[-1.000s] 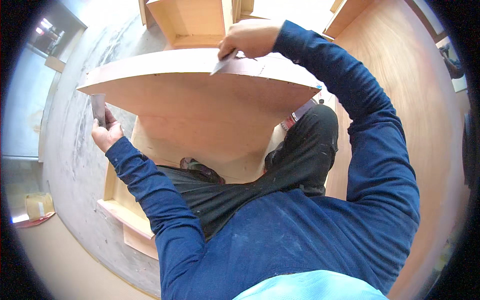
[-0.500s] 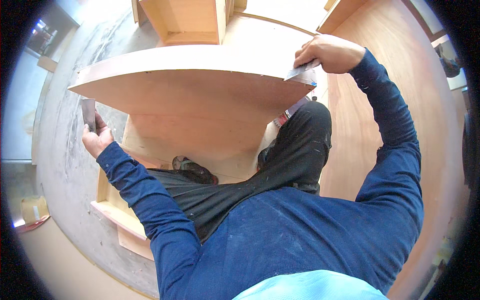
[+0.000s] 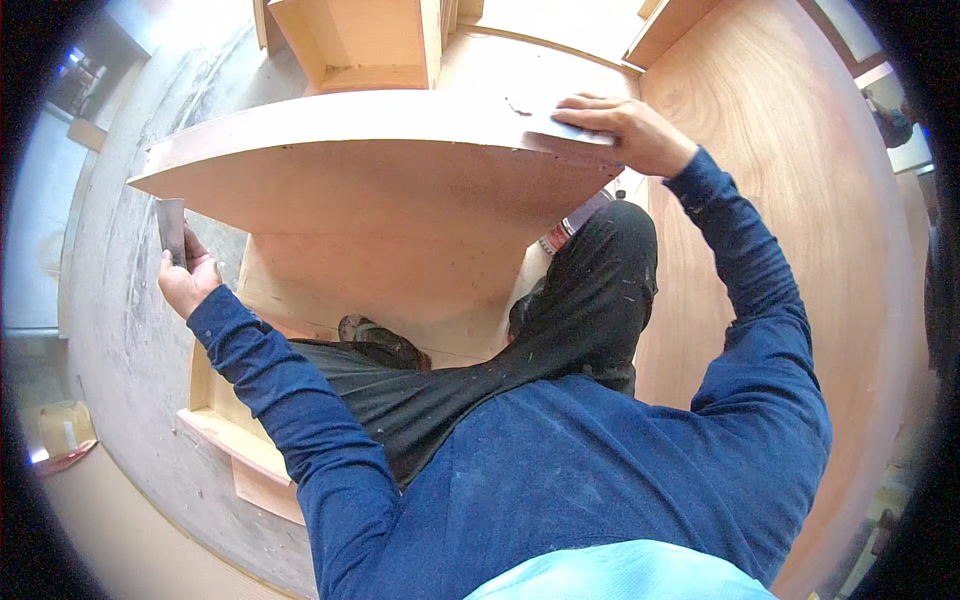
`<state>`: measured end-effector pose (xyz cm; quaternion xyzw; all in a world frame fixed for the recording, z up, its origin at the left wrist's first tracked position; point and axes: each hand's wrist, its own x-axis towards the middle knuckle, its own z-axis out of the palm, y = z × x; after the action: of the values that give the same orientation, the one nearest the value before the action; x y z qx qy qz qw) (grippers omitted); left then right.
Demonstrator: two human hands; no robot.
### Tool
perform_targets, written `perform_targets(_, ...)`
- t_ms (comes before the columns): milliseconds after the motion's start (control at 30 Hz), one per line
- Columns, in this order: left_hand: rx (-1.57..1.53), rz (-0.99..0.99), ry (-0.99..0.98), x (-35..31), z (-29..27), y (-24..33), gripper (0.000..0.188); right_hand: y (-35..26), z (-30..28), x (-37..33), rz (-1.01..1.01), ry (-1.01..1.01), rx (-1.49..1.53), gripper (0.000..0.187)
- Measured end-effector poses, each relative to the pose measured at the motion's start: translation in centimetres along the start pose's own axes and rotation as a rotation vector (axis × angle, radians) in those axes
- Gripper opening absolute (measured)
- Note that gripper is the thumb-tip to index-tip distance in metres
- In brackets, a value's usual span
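A curved wooden piece [image 3: 390,180] with a broad pale upper face [image 3: 340,117] spans the space before my knees. On the right end of that face my right hand [image 3: 650,135] presses a flat putty knife [image 3: 570,136], blurred by motion, fingers stretched along its blade. A small dark streak of filler [image 3: 516,106] lies just left of it. Off the piece's left end, my left hand [image 3: 192,282] grips a second putty knife [image 3: 171,225], its grey blade pointing up. That knife touches nothing but the hand.
An open wooden box [image 3: 350,40] stands beyond the curved piece. A large wooden panel [image 3: 770,230] runs along the right. A can [image 3: 555,238] sits behind my right knee, and another wooden frame [image 3: 225,430] is at lower left on the grey floor [image 3: 130,340].
My right hand has swept its putty knife leftward from the right corner along the pale face, and the dark streak now shows there. My left hand has hardly moved.
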<state>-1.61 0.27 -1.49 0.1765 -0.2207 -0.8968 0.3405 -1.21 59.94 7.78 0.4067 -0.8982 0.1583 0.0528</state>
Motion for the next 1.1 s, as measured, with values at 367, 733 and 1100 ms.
perform_targets(367, 0.068, -0.006, -0.044, 0.8, 0.1, -1.0, 0.04, -1.1, -1.9, 6.1, -0.15, -0.241, -0.085, 0.053)
perform_targets(733, 0.309, 0.117, -0.272, 6.5, -5.7, 0.5, 0.041, -0.4, -1.0, 8.9, -0.22, -0.389, -0.105, 0.047)
perform_targets(1100, 0.408, 0.088, -0.188, 4.6, -4.2, -1.1, 0.041, 0.7, -6.7, -2.5, 0.057, -0.43, -0.087, 0.041)
